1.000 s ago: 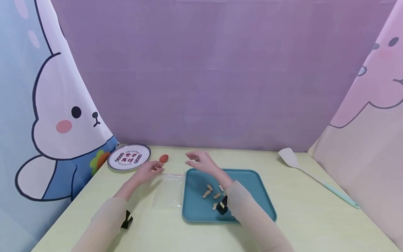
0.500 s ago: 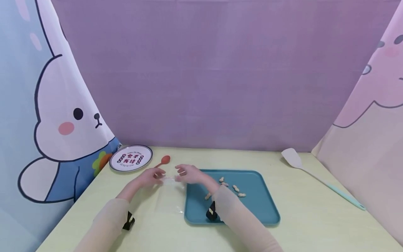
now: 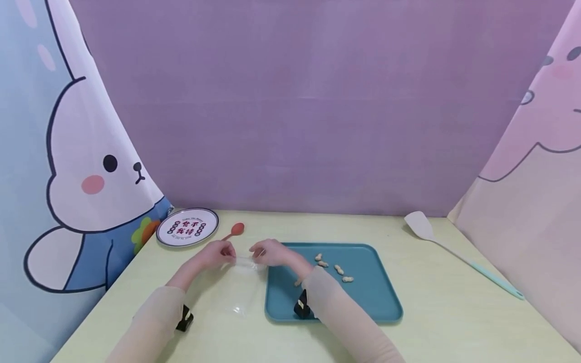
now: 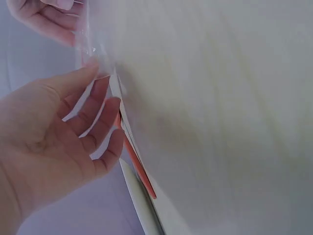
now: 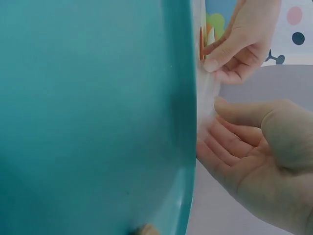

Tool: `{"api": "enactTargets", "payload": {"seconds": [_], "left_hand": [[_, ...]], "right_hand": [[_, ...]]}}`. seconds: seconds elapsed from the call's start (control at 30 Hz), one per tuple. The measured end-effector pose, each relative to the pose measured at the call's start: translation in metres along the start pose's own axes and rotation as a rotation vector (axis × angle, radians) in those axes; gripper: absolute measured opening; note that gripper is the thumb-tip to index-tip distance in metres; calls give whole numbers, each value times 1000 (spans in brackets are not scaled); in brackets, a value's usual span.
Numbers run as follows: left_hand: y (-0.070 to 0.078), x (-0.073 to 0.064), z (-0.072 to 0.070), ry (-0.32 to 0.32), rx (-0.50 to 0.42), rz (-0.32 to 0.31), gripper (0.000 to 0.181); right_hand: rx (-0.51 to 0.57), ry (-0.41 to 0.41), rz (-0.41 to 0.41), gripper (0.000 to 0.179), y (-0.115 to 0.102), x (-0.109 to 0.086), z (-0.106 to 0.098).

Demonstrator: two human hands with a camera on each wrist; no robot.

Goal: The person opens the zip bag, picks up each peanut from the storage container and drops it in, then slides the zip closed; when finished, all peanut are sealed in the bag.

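A clear plastic zip bag (image 3: 238,287) hangs between both hands, its top edge lifted off the table just left of the teal tray (image 3: 367,302). My left hand (image 3: 217,254) pinches the upper left corner; in the left wrist view the thumb and index finger meet on the bag (image 4: 95,44), the other fingers loosely bent. At the opposite corner, my right hand (image 3: 274,252) holds the edge between thumb and fingers, as the right wrist view of that hand (image 5: 264,152) shows. Several peanuts (image 3: 340,269) lie on the tray, partly hidden by the right forearm.
Behind the left hand lies a red spoon (image 3: 237,229), its handle partly covered. A white plate (image 3: 164,237) with printed characters sits at the back left. On the right rests a spatula (image 3: 419,225) with a mint handle. A purple curtain (image 3: 290,126) closes off the back.
The right hand has come left and down from above the tray to the bag. Both hands have taken hold of the bag, and its top edge has risen off the table.
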State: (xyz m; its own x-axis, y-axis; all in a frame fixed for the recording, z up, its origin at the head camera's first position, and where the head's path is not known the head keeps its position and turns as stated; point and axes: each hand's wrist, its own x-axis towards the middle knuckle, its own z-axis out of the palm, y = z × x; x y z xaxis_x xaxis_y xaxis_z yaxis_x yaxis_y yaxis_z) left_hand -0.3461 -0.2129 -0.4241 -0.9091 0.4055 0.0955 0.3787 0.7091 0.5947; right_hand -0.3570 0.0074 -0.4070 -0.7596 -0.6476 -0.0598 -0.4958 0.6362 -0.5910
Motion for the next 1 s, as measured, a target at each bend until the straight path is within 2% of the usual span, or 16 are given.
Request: {"api": "enactTargets", "payload": {"seconds": [0.2, 0.43, 0.67, 0.8, 0.93, 1.0], "left_hand": [[-3, 1, -3, 32, -91, 11, 9], [3, 2, -8, 125, -199, -9, 23], [11, 3, -15, 179, -340, -23, 35], [14, 4, -16, 189, -392, -18, 38], [21, 6, -13, 251, -347, -12, 33], [26, 7, -10, 340, -283, -9, 30]], "right_hand": [[-1, 34, 15, 31, -2, -2, -4], [172, 96, 82, 13, -10, -9, -11], [283, 103, 74, 20, -18, -19, -20], [274, 112, 59, 21, -17, -23, -19], [255, 147, 36, 21, -14, -24, -18], [263, 173, 25, 20, -13, -25, -18]]}}
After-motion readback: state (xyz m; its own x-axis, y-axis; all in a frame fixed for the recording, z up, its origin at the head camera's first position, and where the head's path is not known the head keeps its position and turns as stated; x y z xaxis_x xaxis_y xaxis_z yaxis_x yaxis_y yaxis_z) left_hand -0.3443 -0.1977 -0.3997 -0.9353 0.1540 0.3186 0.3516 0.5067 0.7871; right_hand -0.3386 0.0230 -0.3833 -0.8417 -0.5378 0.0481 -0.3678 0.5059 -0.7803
